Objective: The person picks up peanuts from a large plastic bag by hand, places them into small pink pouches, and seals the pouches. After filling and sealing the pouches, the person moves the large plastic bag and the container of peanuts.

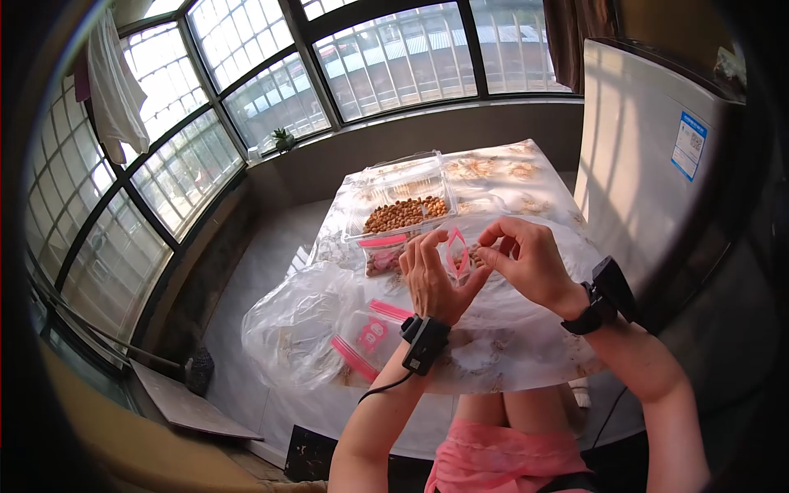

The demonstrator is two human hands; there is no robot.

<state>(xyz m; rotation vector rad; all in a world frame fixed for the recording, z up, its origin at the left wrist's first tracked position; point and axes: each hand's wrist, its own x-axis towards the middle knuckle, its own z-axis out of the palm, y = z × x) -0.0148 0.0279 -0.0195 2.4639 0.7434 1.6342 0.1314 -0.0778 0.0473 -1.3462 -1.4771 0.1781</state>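
My left hand [436,275] holds the left side of a small clear bag with a pink zip edge [458,253], its mouth spread apart. At the bag's right side is my right hand [522,255], thumb and fingertips pinched together at its edge. Small brown nuts show low between the hands. Behind them lies a clear plastic tray [353,232] holding many brown nuts [404,214]. A filled pink-edged bag [382,256] rests between the tray and my left hand. Empty pink-edged bags [371,333] lie left of my left wrist.
A crumpled clear plastic bag [292,329] spreads over the left front of the table [493,168]. A white appliance [641,148] stands at the right. Windows [394,57] line the far side, with a small plant [283,140] on the sill.
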